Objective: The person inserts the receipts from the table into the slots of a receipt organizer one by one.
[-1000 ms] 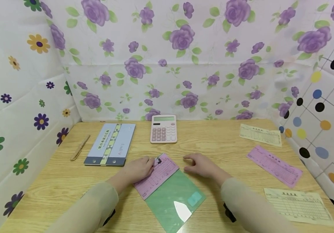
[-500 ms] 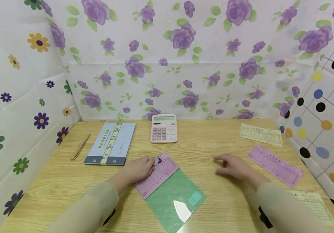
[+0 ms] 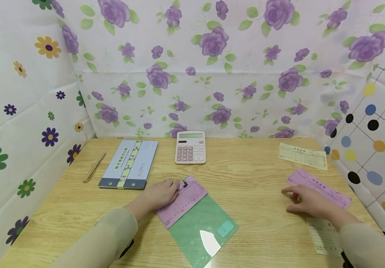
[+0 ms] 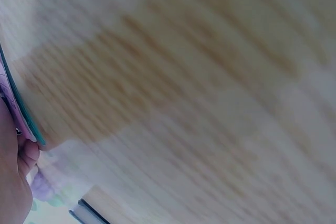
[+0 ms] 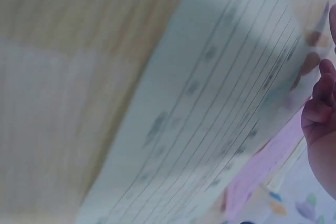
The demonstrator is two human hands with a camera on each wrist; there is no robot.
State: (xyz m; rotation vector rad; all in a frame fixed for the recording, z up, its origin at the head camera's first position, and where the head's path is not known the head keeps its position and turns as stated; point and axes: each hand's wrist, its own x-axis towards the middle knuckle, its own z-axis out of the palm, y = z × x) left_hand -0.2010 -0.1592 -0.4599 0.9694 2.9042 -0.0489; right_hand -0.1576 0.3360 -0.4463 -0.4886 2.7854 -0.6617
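Note:
My left hand holds the green clipboard at its upper left, beside the metal clip. A pink printed slip lies across the top of the clipboard under that clip. In the left wrist view, curled fingers meet the clipboard's edge. My right hand holds nothing, its fingers loosely bent over the table. It overlaps a second pink slip in the head view; contact cannot be told. Below it lies a cream printed form, partly hidden by the right forearm.
A pink calculator stands at the back middle. Left of it are a blue account book and a tan pen. Another cream slip lies at the back right. Patterned cloth walls enclose the wooden table.
My right hand has moved right, from beside the clipboard to the loose pink slip. The left hand and clipboard have stayed in place.

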